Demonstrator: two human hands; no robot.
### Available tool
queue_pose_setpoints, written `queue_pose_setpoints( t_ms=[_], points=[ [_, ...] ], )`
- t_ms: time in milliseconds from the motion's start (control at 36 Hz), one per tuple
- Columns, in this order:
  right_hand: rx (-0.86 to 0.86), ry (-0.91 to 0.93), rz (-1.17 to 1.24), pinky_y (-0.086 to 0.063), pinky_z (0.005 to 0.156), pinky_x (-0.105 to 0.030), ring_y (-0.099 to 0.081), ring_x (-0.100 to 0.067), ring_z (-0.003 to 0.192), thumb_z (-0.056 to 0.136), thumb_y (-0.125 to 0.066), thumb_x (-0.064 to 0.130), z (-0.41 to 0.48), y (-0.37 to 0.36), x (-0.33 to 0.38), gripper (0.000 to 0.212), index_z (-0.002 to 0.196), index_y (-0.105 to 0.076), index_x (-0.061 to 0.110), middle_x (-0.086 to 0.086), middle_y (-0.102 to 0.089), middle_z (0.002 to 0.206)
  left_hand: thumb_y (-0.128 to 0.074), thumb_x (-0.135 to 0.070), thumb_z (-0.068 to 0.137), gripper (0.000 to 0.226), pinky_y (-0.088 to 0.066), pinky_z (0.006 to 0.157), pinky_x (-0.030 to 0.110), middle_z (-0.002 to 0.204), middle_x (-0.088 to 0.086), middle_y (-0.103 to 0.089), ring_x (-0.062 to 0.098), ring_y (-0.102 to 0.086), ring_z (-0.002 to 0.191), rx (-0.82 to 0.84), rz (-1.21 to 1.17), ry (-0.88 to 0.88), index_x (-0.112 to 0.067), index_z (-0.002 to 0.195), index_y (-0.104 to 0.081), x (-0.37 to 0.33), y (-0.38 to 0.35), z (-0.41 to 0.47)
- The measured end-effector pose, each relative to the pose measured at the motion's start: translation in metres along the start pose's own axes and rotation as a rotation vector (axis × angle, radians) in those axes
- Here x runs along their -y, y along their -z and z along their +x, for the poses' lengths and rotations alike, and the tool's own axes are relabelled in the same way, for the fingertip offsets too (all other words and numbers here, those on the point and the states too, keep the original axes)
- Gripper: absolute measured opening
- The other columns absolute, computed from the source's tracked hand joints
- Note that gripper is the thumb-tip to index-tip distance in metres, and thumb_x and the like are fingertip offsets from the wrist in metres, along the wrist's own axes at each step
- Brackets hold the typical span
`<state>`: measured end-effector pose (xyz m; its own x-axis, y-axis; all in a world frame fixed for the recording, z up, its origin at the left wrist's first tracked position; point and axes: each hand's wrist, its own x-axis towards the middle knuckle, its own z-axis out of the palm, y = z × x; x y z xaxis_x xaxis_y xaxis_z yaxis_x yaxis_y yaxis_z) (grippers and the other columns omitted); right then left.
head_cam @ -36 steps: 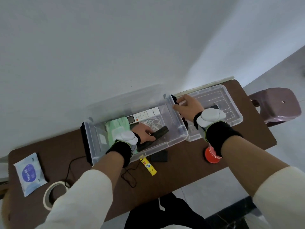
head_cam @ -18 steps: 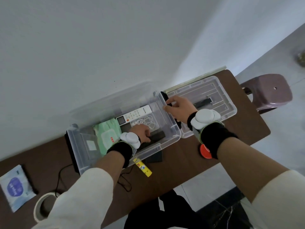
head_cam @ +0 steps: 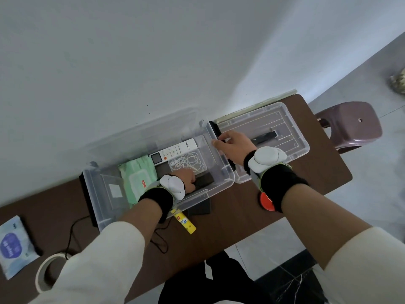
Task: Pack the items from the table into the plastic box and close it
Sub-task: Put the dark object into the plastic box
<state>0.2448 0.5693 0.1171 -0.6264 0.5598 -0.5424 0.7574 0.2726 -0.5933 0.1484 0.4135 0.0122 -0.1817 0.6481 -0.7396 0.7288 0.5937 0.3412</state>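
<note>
The clear plastic box stands open on the brown table. Inside it lie a green wipes pack, a white remote, a small clear case of white earphones and a flat black item. My left hand is down in the box, closed on that black item. My right hand grips the black latch at the box's right end. The clear lid lies to the right of the box.
On the table in front of the box lie a yellow tube, a black card, a black cable, a tape roll and a blue wipes pack. A red disc sits under my right wrist. A purple stool stands at right.
The view shifted, so the table sits lower and further left. My left hand has laid the black item flatter on the box floor. My right hand stays on the latch.
</note>
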Motion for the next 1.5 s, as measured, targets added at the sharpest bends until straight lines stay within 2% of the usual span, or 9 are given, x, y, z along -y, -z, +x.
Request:
queue_pose_setpoints(
  t_ms=[139, 361, 528, 722, 834, 945, 1222, 1306, 1500],
  points=[
    [0.0, 0.015, -0.013, -0.057, 0.077, -0.042, -0.061, -0.019, 0.071, 0.089, -0.054, 0.053, -0.002, -0.001, 0.001, 0.038, 0.11, -0.058, 0.022, -0.002, -0.068, 0.089, -0.05, -0.015, 0.09, 0.014, -0.048, 0.075, 0.031, 0.095, 0.016, -0.064, 0.029, -0.062, 0.088, 0.035, 0.004, 0.016, -0.008, 0.086, -0.062, -0.005, 0.002, -0.005],
    [-0.006, 0.032, -0.004, -0.053, 0.071, -0.035, -0.059, -0.018, 0.073, 0.091, -0.055, 0.045, -0.005, -0.002, 0.002, 0.034, 0.109, -0.06, 0.017, -0.003, -0.068, 0.093, -0.05, -0.015, 0.089, 0.02, -0.051, 0.079, 0.033, 0.087, 0.013, -0.061, 0.031, -0.061, 0.086, -0.034, -0.047, 0.01, -0.002, 0.089, -0.065, -0.009, 0.007, -0.021],
    [-0.088, 0.041, -0.004, -0.04, 0.059, -0.026, -0.052, -0.007, 0.068, 0.088, -0.06, 0.035, -0.004, -0.007, 0.003, 0.018, 0.094, -0.056, 0.019, 0.011, -0.054, 0.077, -0.055, -0.018, 0.09, 0.028, -0.045, 0.101, 0.033, 0.125, 0.005, -0.064, 0.026, -0.057, 0.116, -0.176, -0.249, -0.004, -0.016, 0.114, -0.07, -0.012, 0.016, -0.037],
    [-0.077, 0.085, -0.034, -0.041, 0.057, -0.026, -0.055, -0.015, 0.062, 0.084, -0.061, 0.033, -0.009, -0.007, 0.009, 0.022, 0.067, -0.05, 0.025, 0.003, -0.058, 0.066, -0.059, -0.022, 0.086, 0.022, -0.049, 0.09, 0.037, 0.097, 0.014, -0.07, 0.03, -0.063, 0.096, -0.434, -0.457, 0.037, -0.003, 0.089, -0.07, -0.018, 0.025, -0.056],
    [-0.027, 0.115, -0.029, -0.054, 0.056, -0.03, -0.062, -0.017, 0.053, 0.086, -0.056, 0.029, -0.015, -0.004, 0.013, 0.023, 0.077, -0.063, 0.008, -0.008, -0.068, 0.067, -0.066, -0.019, 0.08, 0.012, -0.051, 0.083, 0.034, 0.087, 0.01, -0.07, 0.027, -0.064, 0.088, -0.593, -0.583, 0.091, -0.007, 0.081, -0.069, -0.018, 0.027, -0.064],
    [0.069, 0.124, 0.062, -0.057, 0.051, -0.028, -0.064, -0.012, 0.047, 0.088, -0.056, 0.022, -0.022, -0.006, 0.015, 0.013, 0.082, -0.065, 0.014, -0.003, -0.072, 0.068, -0.068, -0.018, 0.08, 0.009, -0.05, 0.079, 0.035, 0.075, 0.004, -0.064, 0.021, -0.059, 0.075, -0.723, -0.72, 0.12, -0.009, 0.078, -0.065, -0.019, 0.024, -0.074],
    [0.105, 0.197, 0.018, -0.054, 0.061, -0.028, -0.064, -0.013, 0.058, 0.086, -0.053, 0.018, -0.038, -0.022, 0.02, 0.021, 0.084, -0.067, 0.003, -0.008, -0.074, 0.079, -0.069, -0.025, 0.082, 0.012, -0.057, 0.077, 0.034, 0.083, 0.003, -0.069, 0.022, -0.067, 0.078, -0.917, -0.942, 0.165, -0.017, 0.09, -0.067, -0.025, 0.013, -0.113],
    [0.128, 0.239, -0.013, -0.057, 0.069, -0.035, -0.068, -0.022, 0.069, 0.088, -0.051, 0.02, -0.047, -0.029, 0.025, 0.017, 0.087, -0.066, 0.012, -0.008, -0.073, 0.084, -0.069, -0.022, 0.081, 0.014, -0.054, 0.081, 0.035, 0.089, 0.006, -0.07, 0.024, -0.066, 0.087, -0.972, -0.906, 0.2, -0.011, 0.089, -0.069, -0.024, 0.007, -0.127],
    [0.179, 0.331, -0.141, -0.056, 0.082, -0.043, -0.068, -0.031, 0.087, 0.086, -0.057, 0.023, -0.07, -0.044, 0.044, 0.018, 0.091, -0.066, 0.008, -0.014, -0.073, 0.094, -0.069, -0.018, 0.084, 0.012, -0.052, 0.077, 0.042, 0.078, 0.008, -0.063, 0.025, -0.059, 0.075, -1.058, -0.929, 0.239, -0.011, 0.079, -0.061, -0.016, -0.011, -0.164]
  ],
)
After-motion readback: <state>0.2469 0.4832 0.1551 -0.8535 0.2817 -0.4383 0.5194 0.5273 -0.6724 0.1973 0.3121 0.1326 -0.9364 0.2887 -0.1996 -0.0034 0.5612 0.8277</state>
